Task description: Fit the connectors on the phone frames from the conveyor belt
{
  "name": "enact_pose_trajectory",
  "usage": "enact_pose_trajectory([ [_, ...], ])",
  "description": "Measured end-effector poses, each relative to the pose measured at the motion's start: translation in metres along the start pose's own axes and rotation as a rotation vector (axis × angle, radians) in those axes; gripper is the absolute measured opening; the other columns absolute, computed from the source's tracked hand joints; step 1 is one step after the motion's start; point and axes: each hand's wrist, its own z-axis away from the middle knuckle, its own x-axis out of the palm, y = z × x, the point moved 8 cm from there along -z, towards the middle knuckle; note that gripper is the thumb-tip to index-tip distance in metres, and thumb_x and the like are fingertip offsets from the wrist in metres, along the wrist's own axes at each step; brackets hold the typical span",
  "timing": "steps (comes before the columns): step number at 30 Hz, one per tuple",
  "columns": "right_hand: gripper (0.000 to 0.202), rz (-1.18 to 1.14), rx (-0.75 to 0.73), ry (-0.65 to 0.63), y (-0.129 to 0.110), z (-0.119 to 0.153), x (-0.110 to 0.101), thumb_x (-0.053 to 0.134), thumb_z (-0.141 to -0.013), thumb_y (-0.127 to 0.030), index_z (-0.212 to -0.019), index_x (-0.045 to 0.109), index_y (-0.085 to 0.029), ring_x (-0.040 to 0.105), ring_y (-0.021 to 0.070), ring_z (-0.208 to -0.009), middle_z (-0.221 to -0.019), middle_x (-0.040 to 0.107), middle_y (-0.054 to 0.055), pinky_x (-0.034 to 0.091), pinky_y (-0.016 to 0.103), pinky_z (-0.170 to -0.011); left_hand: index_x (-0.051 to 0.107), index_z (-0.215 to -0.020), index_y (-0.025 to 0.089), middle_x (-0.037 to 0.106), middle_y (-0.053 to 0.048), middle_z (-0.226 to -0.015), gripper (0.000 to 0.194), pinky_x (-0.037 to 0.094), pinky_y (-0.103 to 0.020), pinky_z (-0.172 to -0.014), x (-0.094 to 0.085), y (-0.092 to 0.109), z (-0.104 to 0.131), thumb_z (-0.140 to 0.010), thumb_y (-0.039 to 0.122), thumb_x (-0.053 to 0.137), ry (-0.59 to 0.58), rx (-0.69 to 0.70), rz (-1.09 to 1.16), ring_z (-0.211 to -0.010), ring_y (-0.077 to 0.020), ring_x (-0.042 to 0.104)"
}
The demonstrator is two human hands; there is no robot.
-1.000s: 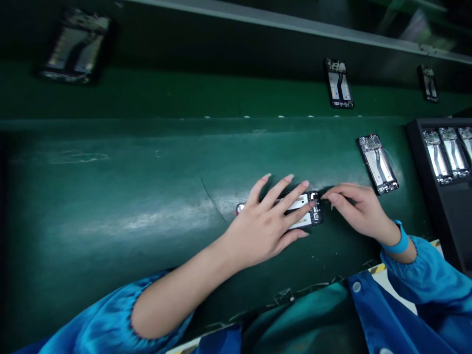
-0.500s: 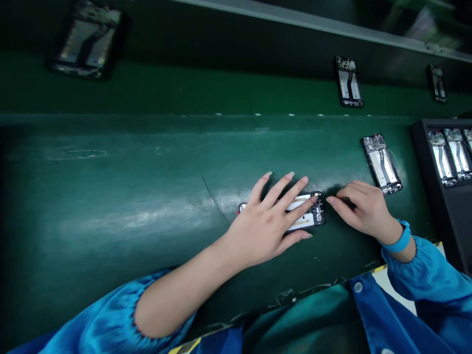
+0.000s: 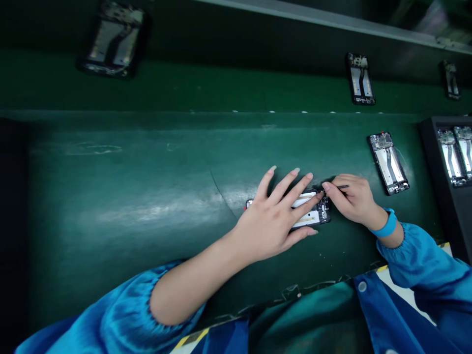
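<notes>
A phone with its back off (image 3: 309, 218) lies sideways on the green mat, its white inner plate and small circuit parts showing. My left hand (image 3: 271, 221) rests across it with fingers spread, the index fingertip near the phone's right end. Much of the phone's left part is hidden under that hand. At the right end, my right hand (image 3: 348, 196) pinches a thin dark stick-like tool (image 3: 343, 186) between thumb and fingers. The tool's working tip is too small to make out clearly, close to the phone's upper right corner.
Another opened phone (image 3: 389, 162) lies right of my hands. A black tray (image 3: 435, 162) with opened phones stands at the right edge. Farther back are opened phones at left (image 3: 115, 42), right (image 3: 361, 78) and far right (image 3: 451, 79), along a raised ledge. The green mat (image 3: 147, 172) spans the bench.
My right hand has moved left onto the phone's right end, and the tool in it now shows. The left hand keeps its place on the phone. The whole view has shifted slightly.
</notes>
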Motion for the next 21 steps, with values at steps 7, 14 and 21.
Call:
enact_pose_trajectory([
  [7, 0.033, 0.136, -0.055, 0.007, -0.006, 0.0033, -0.0005, 0.056, -0.101, -0.021, -0.069, 0.058, -0.019, 0.051, 0.0149, -0.058, -0.061, 0.059, 0.001, 0.041, 0.032, -0.059, 0.052, -0.149, 0.023, 0.037, -0.017, -0.163, 0.063, 0.022, -0.072, -0.119, -0.0002, 0.0004, -0.0003, -0.1, 0.062, 0.048, 0.005, 0.001, 0.0, -0.149, -0.0436, 0.035],
  [14, 0.034, 0.227, -0.088, 0.036, -0.009, 0.0076, -0.0001, 0.055, -0.101, -0.021, -0.067, 0.058, -0.02, 0.05, 0.0145, -0.057, -0.061, 0.06, 0.001, 0.041, 0.031, -0.058, 0.051, -0.15, 0.025, 0.037, -0.017, -0.163, 0.064, 0.022, -0.072, -0.119, 0.0017, -0.0001, -0.0004, -0.099, 0.062, 0.05, 0.004, -0.002, 0.005, -0.149, -0.0432, 0.035],
  [21, 0.033, 0.224, -0.086, 0.044, -0.0087, 0.0081, -0.0017, 0.056, -0.1, -0.02, -0.067, 0.058, -0.02, 0.052, 0.0153, -0.056, -0.06, 0.06, 0.001, 0.041, 0.032, -0.057, 0.051, -0.15, 0.025, 0.037, -0.016, -0.163, 0.064, 0.022, -0.072, -0.12, 0.0003, 0.0006, -0.0016, -0.098, 0.063, 0.051, -0.002, -0.006, 0.014, -0.149, -0.0429, 0.035],
])
